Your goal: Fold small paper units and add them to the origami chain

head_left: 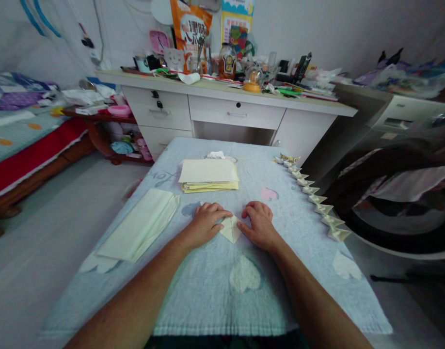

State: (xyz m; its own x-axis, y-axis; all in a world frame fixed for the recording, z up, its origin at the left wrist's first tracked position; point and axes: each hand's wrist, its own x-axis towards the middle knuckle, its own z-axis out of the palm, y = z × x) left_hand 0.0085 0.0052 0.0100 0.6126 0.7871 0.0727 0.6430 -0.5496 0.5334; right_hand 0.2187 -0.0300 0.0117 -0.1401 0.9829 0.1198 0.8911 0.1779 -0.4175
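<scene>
A small cream piece of folded paper (231,230) lies on the cloth, its point toward me and a crease down its middle. My left hand (204,225) grips its left side, index finger along the top edge and thumb at the left corner. At the right corner, my right hand (260,225) has its thumb on the paper and its fingers curled. A stack of cream and yellow paper sheets (208,171) lies beyond my hands. To the left rests a pile of long pale-green sheets (140,225).
A row of folded paper pieces (317,199) runs along the table's right side. The blue heart-patterned cloth (208,295) covers the table. Behind stands a cluttered white desk (164,104); a washing machine (400,121) is at right and a bed (33,131) at left.
</scene>
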